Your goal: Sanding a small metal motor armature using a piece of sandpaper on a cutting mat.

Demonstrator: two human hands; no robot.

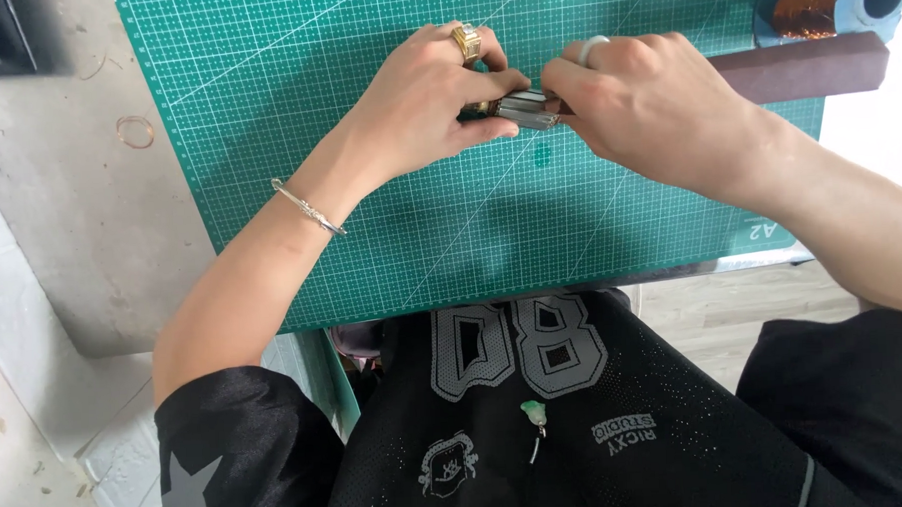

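Observation:
Both hands meet over a green cutting mat [390, 216]. My left hand [426, 104], with a gold ring and a thin silver bracelet on the wrist, pinches one end of a small shiny metal piece [528, 109]. My right hand [646, 107], wearing a pale ring, grips the other end of the same piece. Most of the metal piece is hidden by the fingers, so its exact shape is unclear.
A dark brown bar [814, 66] lies across the mat's far right. Behind it sits a blue holder with copper-coloured wire [812, 1]. A rubber band [135, 131] rests on the grey surface to the left. The mat's near edge hangs over my lap.

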